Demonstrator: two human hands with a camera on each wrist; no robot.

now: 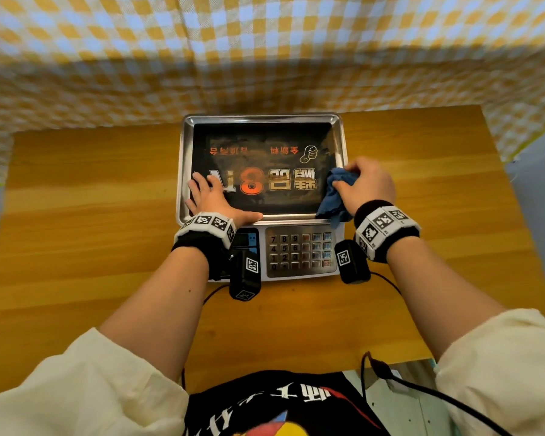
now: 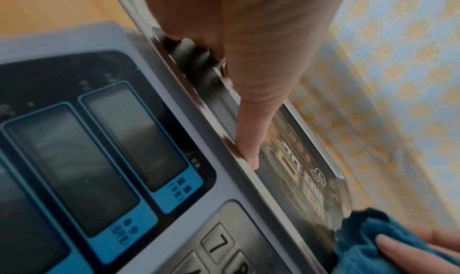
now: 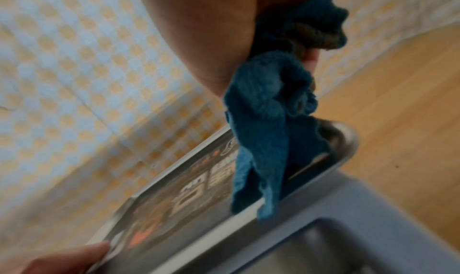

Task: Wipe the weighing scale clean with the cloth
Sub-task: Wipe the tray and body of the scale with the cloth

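A weighing scale [image 1: 299, 256] sits on a wooden table, with a steel pan [image 1: 261, 118] that carries a dark printed sheet smeared with brown dirt. My left hand [image 1: 211, 196] lies flat on the pan's near left corner, fingers straight, thumb [image 2: 248, 140] along the near rim. My right hand [image 1: 365, 184] grips a bunched blue cloth [image 1: 335, 196] at the pan's near right corner. The cloth [image 3: 263, 140] hangs from the fist onto the pan rim [image 3: 348, 138], and it also shows at the lower right of the left wrist view as blue cloth [image 2: 368, 239].
The scale's keypad [image 1: 299, 251] and blue-framed displays [image 2: 99, 160] face me at the front. A yellow and blue checked cloth [image 1: 265, 51] covers the surface behind the wooden table [image 1: 92, 199]. Black cables [image 1: 387, 278] trail from the wrist cameras across the table.
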